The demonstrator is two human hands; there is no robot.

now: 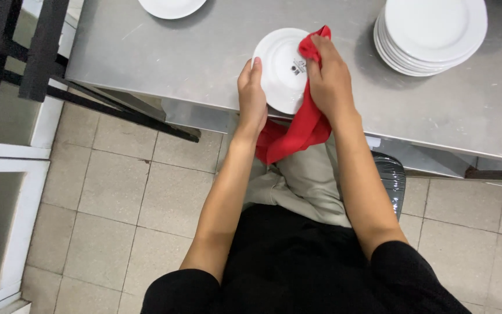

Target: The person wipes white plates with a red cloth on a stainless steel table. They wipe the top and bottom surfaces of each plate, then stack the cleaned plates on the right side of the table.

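Hands [289,87] grip white plate [280,70], right pressing red cloth [303,125].

A round white plate [283,70] of glazed ceramic looks smooth and glossy. A soft red cloth [303,125], matt and creased, drapes over it. The grey stainless-steel table [193,58] has a brushed, dull sheen with fine scratches. A stack of white ceramic plates [431,35] shines faintly. The beige floor tiles [117,192] look matt and speckled.
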